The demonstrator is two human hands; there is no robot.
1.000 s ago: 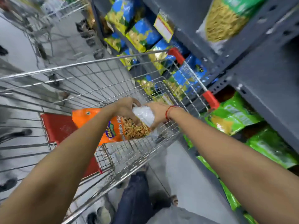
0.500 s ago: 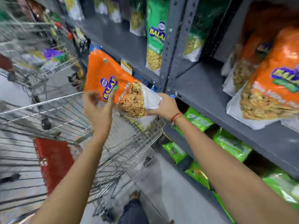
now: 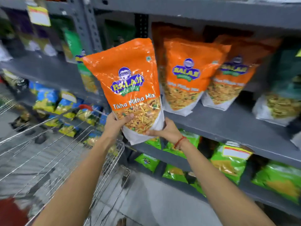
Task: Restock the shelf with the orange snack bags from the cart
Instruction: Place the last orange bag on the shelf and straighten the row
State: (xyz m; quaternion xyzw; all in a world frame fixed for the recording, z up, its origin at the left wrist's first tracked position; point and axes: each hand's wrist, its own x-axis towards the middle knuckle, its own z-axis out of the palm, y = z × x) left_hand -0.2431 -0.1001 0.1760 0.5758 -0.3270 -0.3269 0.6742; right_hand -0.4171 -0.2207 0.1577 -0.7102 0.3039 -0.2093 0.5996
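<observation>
Bag placement is proceeding: both hands are clamping the base of an upright orange snack bag (image 3: 128,88), left hand (image 3: 116,123) gripping its lower left corner, right hand (image 3: 164,130) cupping its underside. The bag is hovering at the shelf (image 3: 228,126) front edge, just left of two shelved orange bags (image 3: 187,75), with the cart (image 3: 65,152) below left. Judgement: the bag is needing to stay upright, label outward, base landing flat on bare shelf beside the neighbours before both hands are letting go.

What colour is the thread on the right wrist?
Red; the thread shows clearly in the head view.
</observation>
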